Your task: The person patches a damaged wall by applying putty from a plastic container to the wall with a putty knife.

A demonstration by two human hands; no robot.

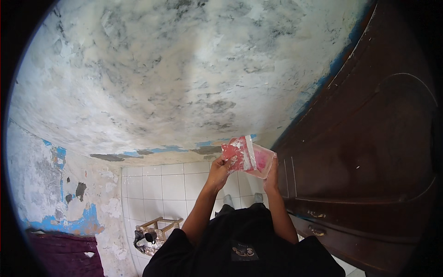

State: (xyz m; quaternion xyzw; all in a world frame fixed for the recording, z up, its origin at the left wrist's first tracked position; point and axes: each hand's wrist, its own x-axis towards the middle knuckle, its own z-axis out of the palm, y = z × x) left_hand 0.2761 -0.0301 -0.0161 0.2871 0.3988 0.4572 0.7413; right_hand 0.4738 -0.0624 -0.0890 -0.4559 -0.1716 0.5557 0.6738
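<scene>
My left hand (219, 171) grips a red flat plastic spreader (237, 154), smeared with white paste and with a pale strip along its right edge. It overlaps a translucent rectangular container (262, 162) with pink residue, which my right hand (271, 177) holds by its right side. Both are in front of me at the foot of a mottled white wall (194, 74), where blue and grey patches show along the lower band.
A dark wooden cabinet (350, 138) fills the right side. At lower left a paint-spattered wooden stool (161, 221) with dark items stands on white floor tiles (152, 184). Purple fabric (64, 254) lies against the patchy left wall (46, 184).
</scene>
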